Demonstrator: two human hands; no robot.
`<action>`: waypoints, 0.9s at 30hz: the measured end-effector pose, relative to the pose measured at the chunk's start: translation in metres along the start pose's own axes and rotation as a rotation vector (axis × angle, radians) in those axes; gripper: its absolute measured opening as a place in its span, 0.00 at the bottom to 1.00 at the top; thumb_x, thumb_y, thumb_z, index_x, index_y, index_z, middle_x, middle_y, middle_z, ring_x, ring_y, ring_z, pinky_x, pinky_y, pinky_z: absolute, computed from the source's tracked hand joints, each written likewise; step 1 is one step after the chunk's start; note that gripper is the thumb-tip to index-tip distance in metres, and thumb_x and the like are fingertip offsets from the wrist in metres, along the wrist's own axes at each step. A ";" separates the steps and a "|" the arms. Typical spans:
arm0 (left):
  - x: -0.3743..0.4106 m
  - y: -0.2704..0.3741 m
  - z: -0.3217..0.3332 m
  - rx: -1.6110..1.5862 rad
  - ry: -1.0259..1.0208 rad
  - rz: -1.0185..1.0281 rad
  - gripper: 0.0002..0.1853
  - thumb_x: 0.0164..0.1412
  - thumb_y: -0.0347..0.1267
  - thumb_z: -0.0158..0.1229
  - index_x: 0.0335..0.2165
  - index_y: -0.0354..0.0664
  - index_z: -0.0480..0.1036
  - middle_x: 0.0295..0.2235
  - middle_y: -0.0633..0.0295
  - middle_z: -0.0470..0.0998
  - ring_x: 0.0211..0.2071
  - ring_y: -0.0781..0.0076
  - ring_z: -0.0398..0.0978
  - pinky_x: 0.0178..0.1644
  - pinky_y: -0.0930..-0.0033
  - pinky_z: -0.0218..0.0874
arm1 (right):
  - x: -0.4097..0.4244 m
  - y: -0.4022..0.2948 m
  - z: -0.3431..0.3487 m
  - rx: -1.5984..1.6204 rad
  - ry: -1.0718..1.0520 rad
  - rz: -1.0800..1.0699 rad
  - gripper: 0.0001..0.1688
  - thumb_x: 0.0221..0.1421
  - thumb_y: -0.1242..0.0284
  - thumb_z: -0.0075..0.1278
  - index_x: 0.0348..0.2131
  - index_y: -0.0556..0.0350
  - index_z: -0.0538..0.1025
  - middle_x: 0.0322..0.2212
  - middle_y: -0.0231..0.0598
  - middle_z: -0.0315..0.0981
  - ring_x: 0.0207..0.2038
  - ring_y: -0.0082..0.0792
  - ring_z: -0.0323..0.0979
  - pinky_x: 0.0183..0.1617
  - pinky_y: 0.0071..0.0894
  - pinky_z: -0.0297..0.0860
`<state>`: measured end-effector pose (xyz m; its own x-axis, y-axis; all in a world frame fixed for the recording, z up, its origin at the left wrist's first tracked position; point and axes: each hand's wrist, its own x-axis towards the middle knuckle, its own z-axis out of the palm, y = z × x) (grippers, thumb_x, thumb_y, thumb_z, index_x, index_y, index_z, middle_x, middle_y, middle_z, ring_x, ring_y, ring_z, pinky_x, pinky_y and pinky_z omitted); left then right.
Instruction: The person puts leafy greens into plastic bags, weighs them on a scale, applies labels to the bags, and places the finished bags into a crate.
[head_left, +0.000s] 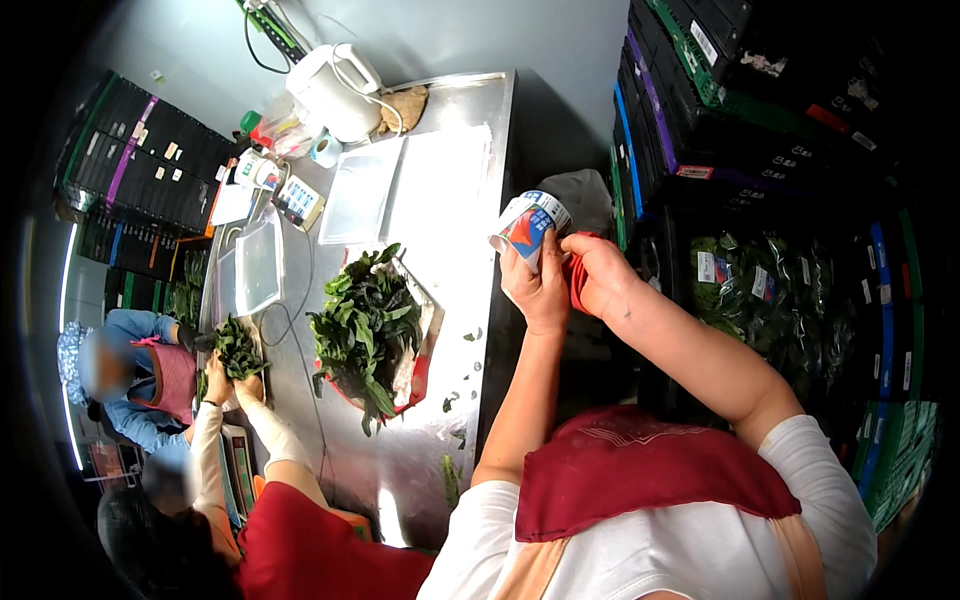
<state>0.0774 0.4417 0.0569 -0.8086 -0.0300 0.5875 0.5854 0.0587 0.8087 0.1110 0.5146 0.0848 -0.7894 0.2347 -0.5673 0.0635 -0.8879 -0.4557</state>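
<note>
My left hand (536, 291) grips a roll of printed labels (531, 219) in white and blue with a red picture. Close beside it, my right hand (604, 274) has its fingers curled around a red flexible item (577, 279), perhaps tape or cloth; its exact kind is hidden by the fingers. Both hands are past the right edge of the steel table (412, 469). On that table, left of my hands, a heap of dark leafy greens (367, 330) lies on a red and white wrapping (415, 375).
A white electric kettle (334, 90), a scale (300, 201) and clear plastic sheets (360, 191) occupy the table's far part. Two co-workers stand at left; one's hands (232, 386) hold greens (241, 349). Stacked black crates (697, 135) rise at right, one holding bagged greens (757, 281).
</note>
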 end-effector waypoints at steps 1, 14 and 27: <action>0.002 -0.003 0.000 -0.003 0.005 -0.006 0.05 0.55 0.23 0.56 0.32 0.31 0.74 0.31 0.58 0.75 0.31 0.74 0.72 0.34 0.75 0.63 | 0.004 0.000 0.002 -0.001 0.003 0.025 0.02 0.49 0.79 0.44 0.26 0.59 0.70 0.27 0.37 0.69 0.31 0.29 0.68 0.37 0.30 0.65; 0.026 -0.033 -0.016 -0.394 -0.054 -0.621 0.10 0.54 0.29 0.59 0.35 0.33 0.74 0.30 0.64 0.77 0.30 0.82 0.71 0.36 0.77 0.64 | 0.050 0.006 0.008 -0.958 -0.322 -0.782 0.13 0.50 0.78 0.43 0.38 0.60 0.72 0.34 0.33 0.70 0.39 0.23 0.66 0.45 0.23 0.61; 0.044 -0.038 0.000 0.043 0.036 0.006 0.11 0.51 0.27 0.60 0.35 0.35 0.75 0.30 0.58 0.77 0.31 0.69 0.75 0.40 0.70 0.64 | 0.072 0.030 -0.004 -0.073 -0.103 0.309 0.13 0.57 0.67 0.40 0.39 0.53 0.72 0.37 0.38 0.73 0.40 0.37 0.70 0.48 0.43 0.66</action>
<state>0.0196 0.4384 0.0520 -0.8020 -0.0654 0.5937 0.5865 0.1018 0.8035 0.0582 0.5062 0.0275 -0.7832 -0.0859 -0.6159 0.3503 -0.8792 -0.3229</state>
